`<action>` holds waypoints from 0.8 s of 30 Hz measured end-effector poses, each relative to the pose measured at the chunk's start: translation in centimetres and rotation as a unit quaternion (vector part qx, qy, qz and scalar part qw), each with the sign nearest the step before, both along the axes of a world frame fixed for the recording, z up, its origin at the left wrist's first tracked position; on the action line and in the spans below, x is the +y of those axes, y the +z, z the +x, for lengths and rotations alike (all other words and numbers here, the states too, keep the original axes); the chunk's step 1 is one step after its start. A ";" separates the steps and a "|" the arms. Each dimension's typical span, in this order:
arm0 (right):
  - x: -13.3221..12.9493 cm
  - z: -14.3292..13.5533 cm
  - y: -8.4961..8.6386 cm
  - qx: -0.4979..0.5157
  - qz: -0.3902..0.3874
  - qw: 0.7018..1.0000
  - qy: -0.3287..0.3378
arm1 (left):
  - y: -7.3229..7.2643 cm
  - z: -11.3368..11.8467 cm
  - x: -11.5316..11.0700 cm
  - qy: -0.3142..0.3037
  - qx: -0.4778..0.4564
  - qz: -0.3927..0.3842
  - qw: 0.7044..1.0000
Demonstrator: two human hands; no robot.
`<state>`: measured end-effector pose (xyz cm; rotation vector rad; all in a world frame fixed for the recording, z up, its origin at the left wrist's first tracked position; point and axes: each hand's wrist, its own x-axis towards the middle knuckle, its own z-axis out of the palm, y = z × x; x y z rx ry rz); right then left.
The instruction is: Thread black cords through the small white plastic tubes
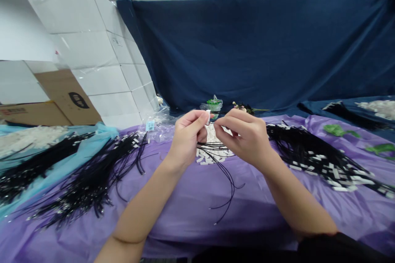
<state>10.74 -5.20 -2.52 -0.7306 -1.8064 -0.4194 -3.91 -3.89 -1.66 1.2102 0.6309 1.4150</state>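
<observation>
1. Nearest the onlooker's eye, a dark sleeve (333, 248) shows at the right arm, with both forearms reaching in over the purple-covered desk (185, 201).

2. A few loose black cords (231, 181) trail below the hands, their ends curving toward the person; they would seem best left fanned out, since a tangle could tug at the fingers.

3. The left hand (185, 133) pinches a small white piece (207, 116) upright between thumb and forefinger, the other fingers curled beneath. A firm, light pinch low on the piece, its top clear of the thumb, looks the sound way to steady it.

4. The right hand (247, 131) is drawn in close beside the piece, fingers bent and tips near the thumb; whether anything thin is pinched there, one cannot tell. Short, small movements of the fingertips, with the wrist quiet, would likely serve best.

5. Just beyond and below the hands lies a pile of white pieces (202, 159), partly hidden by them; working above it, a dropped piece could be lost among its like.

6. Out to the sides, a bundle of black cords (95, 172) spreads at left, and a heap of black cords (296, 139) dotted with white pieces lies at right, both well apart from the hands.

7. Farther back, a clear plastic bag with a blue label (149, 125) sits before stacked white boxes (101, 78), and a dark blue curtain (247, 49) closes off the scene.
</observation>
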 end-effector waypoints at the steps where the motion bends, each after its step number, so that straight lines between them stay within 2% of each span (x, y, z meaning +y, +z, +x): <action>1: 0.0 0.0 0.0 -0.004 -0.004 1.000 -0.005 | 0.0 0.0 0.0 0.003 0.000 -0.002 1.000; 9: 0.8 0.4 0.0 -0.002 -0.044 0.999 0.000 | -0.1 0.2 1.0 -0.005 -0.011 -0.026 1.000; 13: 0.5 0.8 0.5 0.009 -0.035 0.999 0.001 | 0.0 -0.2 2.5 0.016 -0.052 -0.074 0.996; 17: -0.9 1.2 1.1 0.007 -0.016 1.000 -0.008 | 0.5 -1.0 3.6 0.020 -0.103 -0.134 0.985; 20: -1.7 1.1 1.2 -0.042 -0.081 0.996 0.000 | 0.8 -1.5 3.9 0.016 -0.132 -0.153 0.979; 24: -1.4 0.5 0.8 -0.142 -0.227 0.963 -0.006 | 1.2 -1.8 3.6 0.015 -0.156 -0.158 0.975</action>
